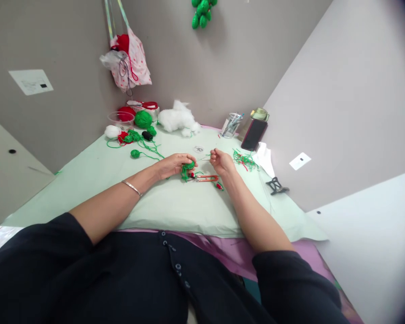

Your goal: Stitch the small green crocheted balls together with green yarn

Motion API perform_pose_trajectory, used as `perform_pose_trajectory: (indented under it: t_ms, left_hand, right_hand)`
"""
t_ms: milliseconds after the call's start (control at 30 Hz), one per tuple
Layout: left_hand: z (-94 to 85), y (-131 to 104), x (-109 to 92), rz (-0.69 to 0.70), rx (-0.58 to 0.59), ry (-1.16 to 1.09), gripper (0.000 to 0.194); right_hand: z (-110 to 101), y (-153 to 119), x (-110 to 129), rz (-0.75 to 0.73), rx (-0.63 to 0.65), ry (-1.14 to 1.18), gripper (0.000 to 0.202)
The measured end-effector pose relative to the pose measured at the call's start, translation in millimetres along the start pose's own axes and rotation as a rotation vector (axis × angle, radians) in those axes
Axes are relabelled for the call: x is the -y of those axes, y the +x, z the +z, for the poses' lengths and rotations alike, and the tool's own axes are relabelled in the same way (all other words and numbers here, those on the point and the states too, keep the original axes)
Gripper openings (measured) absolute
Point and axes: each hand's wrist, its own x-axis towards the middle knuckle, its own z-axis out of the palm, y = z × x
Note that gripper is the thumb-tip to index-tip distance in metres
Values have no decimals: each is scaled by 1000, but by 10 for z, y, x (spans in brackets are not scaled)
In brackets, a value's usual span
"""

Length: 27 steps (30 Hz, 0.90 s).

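Note:
My left hand (176,165) has its fingers curled round a small green yarn piece (188,166), with loose green strands hanging below it. To the right, my right hand (221,162) is closed in a pinch on a thin needle (205,159) that points left toward the yarn piece. A fine green strand runs between the two hands. Just under the hands lie orange thread snips (207,178) on the pale green cloth (175,211). Close by the snips is a small red and green yarn piece (219,185).
At the back left are a green yarn ball (143,119), a clear tub (121,120) and red scissors (148,105). White stuffing (177,118) sits against the wall. On the right stand a pen cup (231,126) and a phone (254,134), near green yarn scraps (245,159) and a black stand (276,186).

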Motion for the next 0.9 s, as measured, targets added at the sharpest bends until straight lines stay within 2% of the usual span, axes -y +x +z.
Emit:
perform_pose_trajectory:
  t_ms: [100, 167, 300, 400, 467, 533, 600, 733, 900]
  left_hand:
    - [-42, 0, -51, 29, -63, -58, 16]
    - [-70, -10, -106, 58, -109, -84, 12]
    - [-102, -27, -195, 88, -213, -139, 16]
    - [-103, -23, -206, 123, -277, -167, 18]
    - [-106, -15, -194, 143, -298, -154, 19]
    - [-117, -9, -179, 141, -299, -117, 21]
    - [-134, -6, -166, 141, -300, -85, 26]
    - [-155, -5, -152, 175, -311, -38, 33]
    - [-138, -1, -136, 194, -305, 26, 41]
  right_hand:
    - [-108, 62, 70, -62, -86, -20, 24]
    - [-158, 52, 113, -95, -87, -137, 19]
    - [-175, -89, 177, -165, 177, -867, 4]
    - [-185, -218, 253, -322, 171, -1306, 8]
    - [-201, -286, 310, -317, 329, -1352, 13]
    - [-201, -342, 343, -240, 628, -1317, 15]
    - [-171, -392, 342, -209, 764, -1362, 19]
    - [-96, -457, 310, -281, 739, -1487, 20]
    - [-175, -437, 392, -224, 768, -1306, 27]
